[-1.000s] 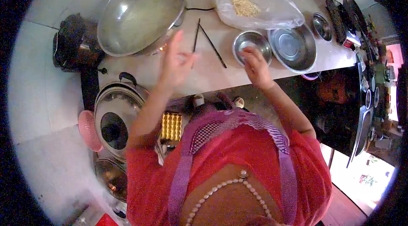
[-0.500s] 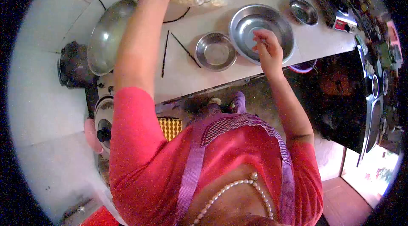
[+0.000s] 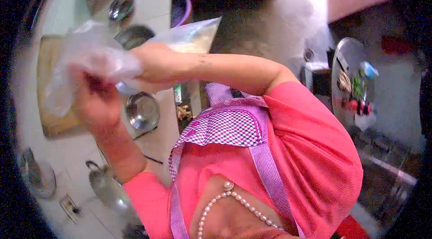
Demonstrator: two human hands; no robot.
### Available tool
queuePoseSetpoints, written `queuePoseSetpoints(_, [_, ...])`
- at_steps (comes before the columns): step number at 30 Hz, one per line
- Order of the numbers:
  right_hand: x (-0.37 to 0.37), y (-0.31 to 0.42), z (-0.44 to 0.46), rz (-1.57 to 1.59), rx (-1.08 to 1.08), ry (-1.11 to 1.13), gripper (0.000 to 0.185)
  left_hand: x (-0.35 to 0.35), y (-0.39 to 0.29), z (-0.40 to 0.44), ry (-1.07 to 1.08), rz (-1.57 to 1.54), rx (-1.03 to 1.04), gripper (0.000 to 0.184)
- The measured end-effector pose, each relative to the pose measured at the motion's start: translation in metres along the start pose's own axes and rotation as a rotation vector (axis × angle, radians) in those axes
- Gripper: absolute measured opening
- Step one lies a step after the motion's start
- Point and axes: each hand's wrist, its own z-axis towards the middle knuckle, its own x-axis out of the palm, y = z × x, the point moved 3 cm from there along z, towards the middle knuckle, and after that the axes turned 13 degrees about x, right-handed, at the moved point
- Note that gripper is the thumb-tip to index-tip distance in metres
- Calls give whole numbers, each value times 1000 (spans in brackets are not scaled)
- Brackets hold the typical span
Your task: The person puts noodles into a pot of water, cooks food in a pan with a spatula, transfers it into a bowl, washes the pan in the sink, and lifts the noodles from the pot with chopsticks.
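A translucent plastic bag [image 3: 92, 43] is bunched up in front of me, its crumpled mouth spreading to the left over a wooden board. My right hand [image 3: 153, 66] is closed around the gathered part. Past that hand, a fuller part of the bag [image 3: 198, 36] with pale contents sticks out to the right; I cannot make out what they are. My left hand [image 3: 98, 99] is blurred by motion, with its fingers closed at the bunched plastic beside the right hand. Below my right wrist stands a small metal bowl [image 3: 142, 112].
The wooden board [image 3: 54, 117] lies along the counter's far side. A larger metal basin [image 3: 135, 36] is partly hidden behind the bag. Another small metal bowl [image 3: 121, 6] stands beyond it. A wide metal pan [image 3: 110, 189] is at the lower left, and a round tray [image 3: 355, 59] holds food at the right.
My view has swung strongly to the right. My right hand has left the space above the basin and now grips the bag. My left hand has come in close beside it.
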Motion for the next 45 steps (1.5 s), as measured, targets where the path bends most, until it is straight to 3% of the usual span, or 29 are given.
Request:
queuePoseSetpoints(1, [-10, -25, -18, -29, 78, 30, 47, 7, 29, -3, 122, 74, -49, 26])
queuePoseSetpoints(2, [-32, -40, -45, 7, 96, -55, 27, 18, 55, -7, 239, 151, -85, 27])
queuePoseSetpoints(4, [-76, -80, -98, 125, 265, -237, 27, 54, 84, -25, 590, 713, -39, 26])
queuePoseSetpoints(6, [-122, -129, -161, 369, 515, -466, 27, 58, 128, -38, 568, 346, -304, 33])
queuePoseSetpoints(7, [-145, -150, -196, 323, 582, -571, 28, 58, 142, -44, 574, 329, -368, 36])
queuePoseSetpoints(8, [-169, -178, -231, -270, 561, -615, 27, 51, 155, -49, 576, 316, -431, 41])
queuePoseSetpoints(9, [-191, -191, -261, -366, 646, -668, 28, 43, 163, -53, 598, 313, -444, 44])
queuePoseSetpoints(10, [-216, -238, -303, -459, 800, -723, 26, 36, 170, -54, 577, 359, -470, 41])
queuePoseSetpoints(11, [-238, -231, -324, -504, 845, -829, 30, 26, 176, -53, 534, 431, -492, 39])
queuePoseSetpoints(12, [-260, -224, -344, -227, 929, -1183, 33, 16, 184, -49, 478, 505, -512, 36])
queuePoseSetpoints(13, [-293, -266, -391, -250, 1156, -1136, 34, 3, 197, -44, 461, 578, -502, 35])
queuePoseSetpoints(15, [-346, -299, -455, -434, 1288, -1192, 34, -23, 210, -39, 374, 738, -466, 33])
queuePoseSetpoints(17, [-384, -344, -487, -529, 1329, -1102, 34, -39, 220, -31, 205, 870, -438, 27])
queuePoseSetpoints(20, [-434, -402, -505, -582, 1368, -966, 35, -101, 250, -15, 75, 1286, -18, 28])
queuePoseSetpoints(21, [-447, -417, -508, -588, 1375, -928, 35, -73, 230, -18, -48, 1240, -21, 27])
queuePoseSetpoints(22, [-460, -433, -504, -591, 1378, -899, 35, -98, 241, -20, -172, 1174, -66, 23])
queuePoseSetpoints(24, [-486, -461, -492, -591, 1375, -835, 36, -118, 242, -26, -324, 1359, 133, 18])
queuePoseSetpoints(26, [-504, -483, -481, -577, 1373, -793, 37, -126, 235, -42, -532, 1343, -8, 16])
queuePoseSetpoints(29, [-527, -517, -458, -511, 1379, -718, 38, -111, 219, -71, -733, 1566, 105, 15])
queuePoseSetpoints(32, [-538, -535, -434, -391, 1364, -662, 39, -122, 196, -125, -1108, 1652, 161, 13])
queuePoseSetpoints(33, [-537, -535, -419, -342, 1347, -623, 40, -155, 195, -151, -1180, 1745, 255, 14])
queuePoseSetpoints(36, [-524, -531, -358, -281, 1189, -432, 41, -223, 177, -222, -1546, 1490, 89, 15])
queuePoseSetpoints(38, [-492, -529, -285, -101, 951, -245, 42, -250, 168, -238, -1501, 1650, 96, 16])
queuePoseSetpoints(39, [-445, -486, -220, 444, 1117, -391, 40, -258, 163, -245, -1483, 1732, 97, 16])
queuePoseSetpoints(42, [-356, -445, -87, 126, 781, 43, 35, -265, 142, -227, -1584, 1823, -336, 22])
queuePoseSetpoints(44, [-317, -433, -28, 57, 450, 339, 28, -249, 118, -197, -1536, 1786, -646, 40])
queuePoseSetpoints(45, [-301, -411, 2, -121, 360, 385, 27, -249, 113, -193, -1510, 1754, -805, 50])
